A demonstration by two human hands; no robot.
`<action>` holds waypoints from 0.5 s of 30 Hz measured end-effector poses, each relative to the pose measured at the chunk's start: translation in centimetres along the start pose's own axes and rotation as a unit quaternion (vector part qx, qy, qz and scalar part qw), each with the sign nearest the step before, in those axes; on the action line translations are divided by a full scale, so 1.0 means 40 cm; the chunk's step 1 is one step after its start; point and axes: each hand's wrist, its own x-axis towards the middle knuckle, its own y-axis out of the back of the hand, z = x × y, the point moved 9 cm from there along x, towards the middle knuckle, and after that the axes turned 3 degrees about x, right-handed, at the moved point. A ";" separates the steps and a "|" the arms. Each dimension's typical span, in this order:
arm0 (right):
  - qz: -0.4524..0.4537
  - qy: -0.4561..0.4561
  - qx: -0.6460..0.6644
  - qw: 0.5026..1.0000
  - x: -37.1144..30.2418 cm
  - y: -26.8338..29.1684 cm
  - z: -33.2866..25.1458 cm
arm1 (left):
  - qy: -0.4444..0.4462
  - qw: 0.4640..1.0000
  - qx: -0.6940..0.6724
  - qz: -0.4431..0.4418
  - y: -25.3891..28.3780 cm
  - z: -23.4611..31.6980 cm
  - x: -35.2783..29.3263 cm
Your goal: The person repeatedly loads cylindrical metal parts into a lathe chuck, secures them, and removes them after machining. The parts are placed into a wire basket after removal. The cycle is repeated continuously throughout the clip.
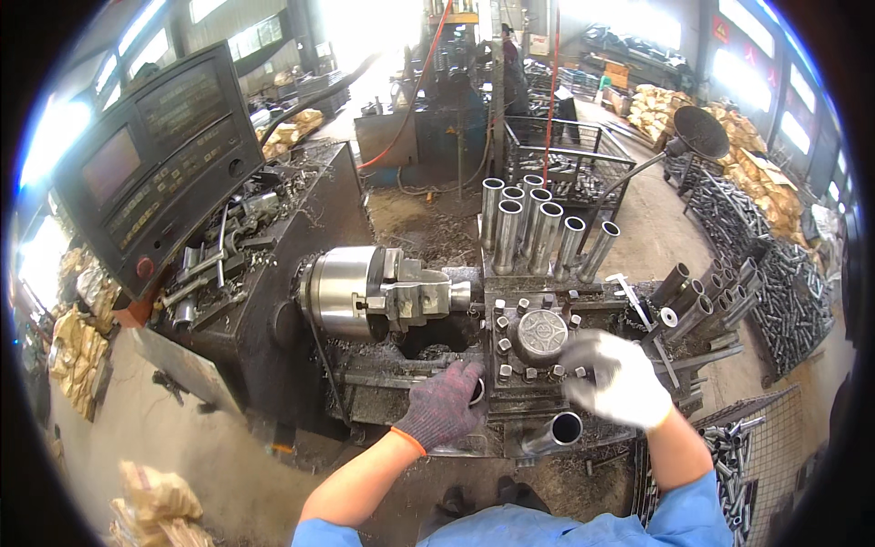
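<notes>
My left hand [443,402], in a dark knit glove with an orange cuff, is wrapped round a short metal tube [478,391]; only its open end shows past the fingers. My right hand [620,381], in a white glove, is over the right side of the lathe's square tool post [543,337], which carries a round cap and several square-headed bolts. Motion smears its fingers, so what they hold, if anything, is unclear. Left of the tool post, the chuck [344,290] has its jaws round a short metal piece [460,294]. Another metal tube [556,432] lies in front of the tool post.
Several upright tubes [538,223] stand behind the tool post. A caliper [633,301] lies to their right, near more dark tubes [697,305]. The control panel [159,164] rises at the left. Wire bins [775,456] of metal parts flank the right side.
</notes>
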 end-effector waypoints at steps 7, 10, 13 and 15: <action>-0.364 -0.167 -0.168 0.901 0.442 -0.344 0.337 | -0.085 0.960 -0.234 0.125 0.167 -0.182 -0.022; -0.488 -0.286 -0.042 0.823 0.441 -0.519 0.478 | 0.056 0.948 0.190 0.248 0.231 -0.336 0.070; -0.481 -0.264 -0.044 0.835 0.430 -0.593 0.568 | 0.104 0.920 0.290 0.241 0.248 -0.452 0.193; -0.484 -0.104 -0.109 0.862 0.425 -0.522 0.599 | 0.101 0.920 0.307 0.224 0.236 -0.483 0.222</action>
